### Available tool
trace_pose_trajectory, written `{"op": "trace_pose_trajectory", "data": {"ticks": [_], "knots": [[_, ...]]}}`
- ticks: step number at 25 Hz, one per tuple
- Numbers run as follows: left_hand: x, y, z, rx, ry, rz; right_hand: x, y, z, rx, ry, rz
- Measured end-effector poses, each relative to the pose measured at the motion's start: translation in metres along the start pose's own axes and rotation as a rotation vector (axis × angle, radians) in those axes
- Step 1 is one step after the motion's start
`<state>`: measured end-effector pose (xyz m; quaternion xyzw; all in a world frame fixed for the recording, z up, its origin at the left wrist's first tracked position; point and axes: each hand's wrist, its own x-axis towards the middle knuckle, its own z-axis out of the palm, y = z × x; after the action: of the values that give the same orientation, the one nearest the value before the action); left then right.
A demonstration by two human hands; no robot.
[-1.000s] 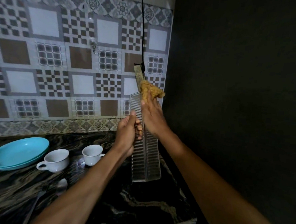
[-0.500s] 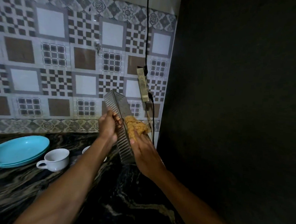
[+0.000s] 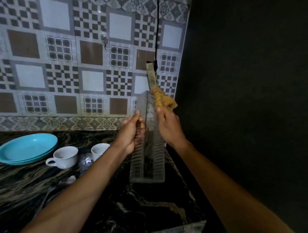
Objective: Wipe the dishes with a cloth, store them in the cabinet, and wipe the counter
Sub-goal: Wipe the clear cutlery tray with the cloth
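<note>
The left hand [image 3: 128,132] grips the left edge of a long clear ribbed tray [image 3: 148,152], held upright above the dark marble bench [image 3: 144,205]. The right hand [image 3: 168,128] is closed around a yellow cloth [image 3: 162,99], pressing it against the tray's top end. Two stacked blue plates [image 3: 26,149] and two white cups [image 3: 66,157] sit on the bench to the left.

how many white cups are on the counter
2. One cup stands right of the blue plates, handle to the left. The other cup is further right, partly hidden behind the left forearm. No others show.
</note>
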<state>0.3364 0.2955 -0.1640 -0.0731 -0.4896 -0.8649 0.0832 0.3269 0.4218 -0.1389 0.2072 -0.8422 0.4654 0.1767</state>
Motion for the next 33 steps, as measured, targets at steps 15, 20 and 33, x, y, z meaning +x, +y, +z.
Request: {"op": "trace_pose_trajectory", "data": {"ticks": [15,20,33], "knots": [[0.083,0.000,0.028,0.111,0.293,0.259,-0.035,0.014,0.023,-0.419,0.082,0.358],[0.079,0.024,0.030,0.315,-0.038,0.112,-0.011,0.008,0.028,-0.280,0.171,0.595],[0.085,0.050,-0.049,0.301,-0.083,-0.211,-0.005,0.003,0.050,-0.097,0.135,0.501]]}}
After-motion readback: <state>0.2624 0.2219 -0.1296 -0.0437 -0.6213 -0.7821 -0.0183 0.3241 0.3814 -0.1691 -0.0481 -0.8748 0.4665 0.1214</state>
